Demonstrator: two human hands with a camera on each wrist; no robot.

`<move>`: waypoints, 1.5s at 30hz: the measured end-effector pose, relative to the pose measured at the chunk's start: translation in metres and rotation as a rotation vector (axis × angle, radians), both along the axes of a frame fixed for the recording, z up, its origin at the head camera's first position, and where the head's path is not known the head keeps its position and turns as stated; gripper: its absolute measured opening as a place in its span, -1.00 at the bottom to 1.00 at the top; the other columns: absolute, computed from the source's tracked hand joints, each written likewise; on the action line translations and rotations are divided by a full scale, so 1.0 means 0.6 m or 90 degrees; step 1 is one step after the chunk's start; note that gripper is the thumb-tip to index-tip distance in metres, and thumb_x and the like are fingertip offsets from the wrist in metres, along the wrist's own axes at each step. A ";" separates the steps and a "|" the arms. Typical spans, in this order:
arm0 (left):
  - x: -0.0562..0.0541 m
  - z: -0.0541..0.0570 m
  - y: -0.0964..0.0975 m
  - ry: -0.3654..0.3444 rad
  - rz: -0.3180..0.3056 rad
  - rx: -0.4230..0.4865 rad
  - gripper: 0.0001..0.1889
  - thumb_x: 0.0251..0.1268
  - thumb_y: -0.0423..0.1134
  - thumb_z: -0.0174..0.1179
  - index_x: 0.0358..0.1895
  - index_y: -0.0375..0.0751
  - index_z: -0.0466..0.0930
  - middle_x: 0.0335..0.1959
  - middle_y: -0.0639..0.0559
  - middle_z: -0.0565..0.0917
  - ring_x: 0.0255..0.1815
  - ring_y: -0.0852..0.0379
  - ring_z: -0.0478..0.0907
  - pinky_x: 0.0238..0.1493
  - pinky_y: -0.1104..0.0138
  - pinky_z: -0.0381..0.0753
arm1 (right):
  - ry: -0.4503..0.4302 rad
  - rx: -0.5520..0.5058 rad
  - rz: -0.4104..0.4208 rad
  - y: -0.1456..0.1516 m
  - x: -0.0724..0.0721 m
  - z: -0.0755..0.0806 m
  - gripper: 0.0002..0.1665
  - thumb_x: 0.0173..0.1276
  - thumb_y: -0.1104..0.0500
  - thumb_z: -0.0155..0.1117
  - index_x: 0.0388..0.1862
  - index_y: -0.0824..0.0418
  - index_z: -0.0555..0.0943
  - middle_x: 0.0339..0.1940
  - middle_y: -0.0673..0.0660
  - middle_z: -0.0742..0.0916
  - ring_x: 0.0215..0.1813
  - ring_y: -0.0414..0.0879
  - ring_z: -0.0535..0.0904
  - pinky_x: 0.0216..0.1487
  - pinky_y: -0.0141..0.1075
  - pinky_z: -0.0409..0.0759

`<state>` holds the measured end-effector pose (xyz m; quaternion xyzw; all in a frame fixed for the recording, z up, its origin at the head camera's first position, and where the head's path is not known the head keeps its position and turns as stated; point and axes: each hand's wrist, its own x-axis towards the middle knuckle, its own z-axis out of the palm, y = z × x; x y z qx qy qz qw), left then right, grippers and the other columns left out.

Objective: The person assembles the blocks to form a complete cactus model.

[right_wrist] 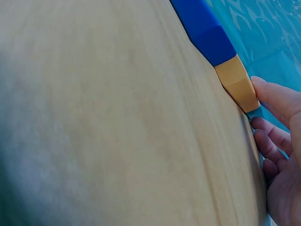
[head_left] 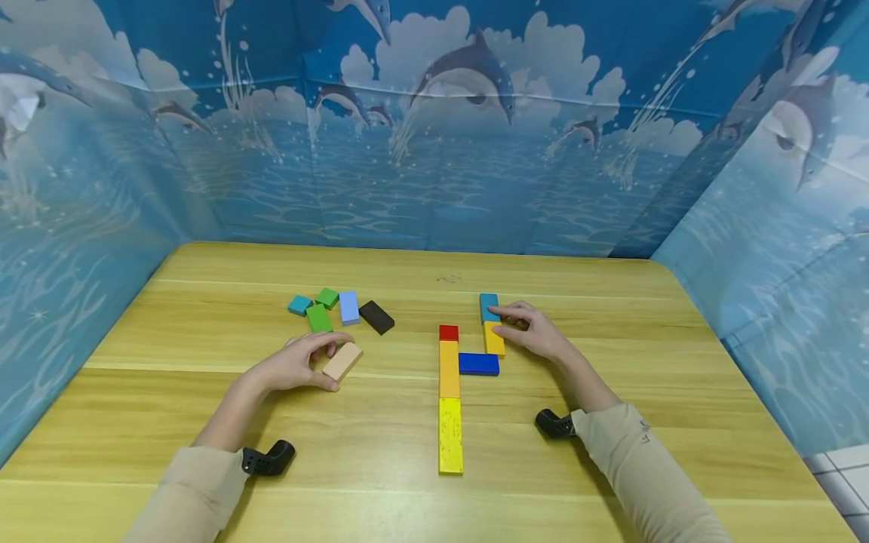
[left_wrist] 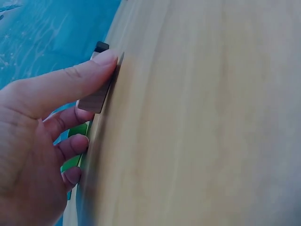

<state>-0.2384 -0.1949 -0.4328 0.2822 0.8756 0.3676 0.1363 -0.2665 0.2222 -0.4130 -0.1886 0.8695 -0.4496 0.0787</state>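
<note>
- The left hand pinches a tan block with its thumb and fingers, one on each side.
- The tan block is slanted, over the left part of the counter. I can't tell if it is lifted a little.
- The right hand has its fingers softly bent, not wrapped around anything. The thumb touches a yellow-orange block, and another fingertip touches a light blue block.
- Those two blocks sit end to end, with the light blue one farther away.
- The near end of the yellow-orange block touches a dark blue block, which lies sideways.
- The dark blue block's other end meets an orange block.
- A red block is at the orange block's far end, and a bright yellow block is at its near end, all in one line.
- Past the left hand are two green blocks, a small blue block, a pale blue block and a dark brown block.
- Behind the counter hangs a blue cloth with dolphins.
</note>
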 end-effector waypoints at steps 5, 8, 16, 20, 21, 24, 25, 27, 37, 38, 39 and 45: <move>0.003 -0.001 -0.007 -0.005 -0.005 0.000 -0.27 -0.10 -0.08 0.41 0.22 -0.19 0.35 -0.26 0.03 0.35 -0.30 0.11 0.20 -0.27 0.28 0.15 | 0.003 0.003 0.000 0.000 -0.001 -0.001 -0.50 0.31 0.26 0.15 0.21 0.39 0.40 0.01 0.37 0.48 -0.15 0.08 0.33 -0.17 -0.20 0.36; 0.001 0.000 -0.011 -0.028 -0.016 0.018 -0.29 -0.04 -0.14 0.39 0.23 -0.23 0.33 -0.25 -0.01 0.34 -0.27 0.08 0.20 -0.25 0.28 0.17 | 0.005 0.004 0.001 0.000 -0.001 -0.001 -0.50 0.31 0.27 0.15 0.21 0.40 0.40 0.00 0.38 0.48 -0.15 0.08 0.33 -0.17 -0.20 0.36; 0.001 -0.005 -0.009 -0.042 0.010 0.044 -0.33 -0.07 -0.12 0.40 0.18 -0.23 0.39 -0.29 0.01 0.36 -0.29 0.09 0.22 -0.28 0.34 0.23 | 0.003 0.001 -0.001 0.000 0.002 0.002 -0.50 0.31 0.25 0.15 0.21 0.39 0.41 0.00 0.36 0.49 -0.15 0.08 0.32 -0.18 -0.20 0.34; 0.004 -0.008 -0.003 -0.023 0.035 0.057 -0.34 -0.15 -0.08 0.43 0.12 -0.21 0.45 -0.32 0.02 0.40 -0.32 0.10 0.23 -0.31 0.35 0.24 | 0.000 0.002 -0.002 -0.001 0.004 0.005 -0.50 0.31 0.24 0.15 0.21 0.38 0.41 0.01 0.36 0.49 -0.15 0.08 0.33 -0.17 -0.19 0.34; 0.004 -0.009 -0.002 -0.017 0.040 0.062 -0.34 -0.16 -0.08 0.44 0.11 -0.21 0.46 -0.32 0.02 0.41 -0.33 0.10 0.24 -0.31 0.35 0.25 | -0.001 0.002 -0.002 -0.001 0.005 0.005 -0.50 0.31 0.24 0.15 0.21 0.38 0.41 0.01 0.36 0.49 -0.15 0.08 0.33 -0.17 -0.19 0.34; 0.008 -0.010 0.002 -0.002 0.059 0.076 -0.34 -0.21 -0.10 0.47 0.07 -0.20 0.48 -0.33 0.03 0.43 -0.33 0.09 0.26 -0.31 0.36 0.28 | -0.002 0.005 -0.002 -0.001 0.005 0.007 -0.50 0.32 0.23 0.15 0.22 0.38 0.40 0.02 0.36 0.49 -0.15 0.07 0.33 -0.17 -0.19 0.34; 0.009 -0.010 0.004 0.004 0.065 0.080 -0.34 -0.22 -0.10 0.47 0.07 -0.21 0.48 -0.33 0.03 0.44 -0.34 0.09 0.26 -0.31 0.36 0.29 | -0.003 0.004 -0.002 -0.001 0.005 0.006 -0.50 0.32 0.23 0.15 0.22 0.38 0.40 0.02 0.36 0.49 -0.15 0.08 0.33 -0.17 -0.18 0.34; 0.012 -0.012 0.008 0.010 0.079 0.089 -0.34 -0.24 -0.10 0.48 0.06 -0.21 0.49 -0.34 0.04 0.46 -0.34 0.09 0.28 -0.31 0.37 0.31 | -0.003 0.003 -0.001 0.001 0.002 0.002 -0.49 0.31 0.23 0.16 0.22 0.37 0.41 0.01 0.35 0.49 -0.15 0.08 0.33 -0.17 -0.18 0.35; 0.008 0.006 0.063 0.095 0.123 0.109 -0.35 -0.26 -0.08 0.50 0.03 -0.16 0.51 -0.33 0.05 0.53 -0.29 0.07 0.39 -0.22 0.23 0.41 | 0.012 0.002 -0.005 0.021 -0.027 -0.045 -0.48 0.29 0.11 0.20 0.22 0.22 0.45 0.01 0.23 0.50 -0.15 0.01 0.34 -0.18 -0.24 0.37; 0.004 0.008 0.071 0.100 0.128 0.108 -0.36 -0.26 -0.08 0.50 0.02 -0.15 0.52 -0.32 0.05 0.52 -0.29 0.06 0.38 -0.22 0.21 0.41 | 0.015 0.002 -0.004 0.022 -0.027 -0.046 -0.48 0.29 0.10 0.20 0.22 0.22 0.45 0.01 0.23 0.50 -0.15 0.01 0.34 -0.18 -0.24 0.38; 0.000 0.009 0.079 0.102 0.134 0.110 -0.36 -0.26 -0.08 0.50 0.02 -0.15 0.51 -0.31 0.05 0.52 -0.28 0.05 0.38 -0.23 0.20 0.40 | 0.017 0.000 -0.003 0.022 -0.027 -0.046 -0.47 0.29 0.10 0.20 0.22 0.22 0.45 0.01 0.22 0.50 -0.15 0.01 0.35 -0.18 -0.23 0.38; -0.029 0.009 0.120 0.119 0.162 0.116 -0.34 -0.23 -0.06 0.48 0.06 -0.18 0.49 -0.29 0.02 0.52 -0.29 0.04 0.40 -0.25 0.21 0.42 | 0.020 -0.001 -0.002 0.022 -0.027 -0.046 -0.47 0.28 0.08 0.21 0.21 0.21 0.46 0.00 0.21 0.51 -0.11 0.00 0.37 -0.14 -0.20 0.39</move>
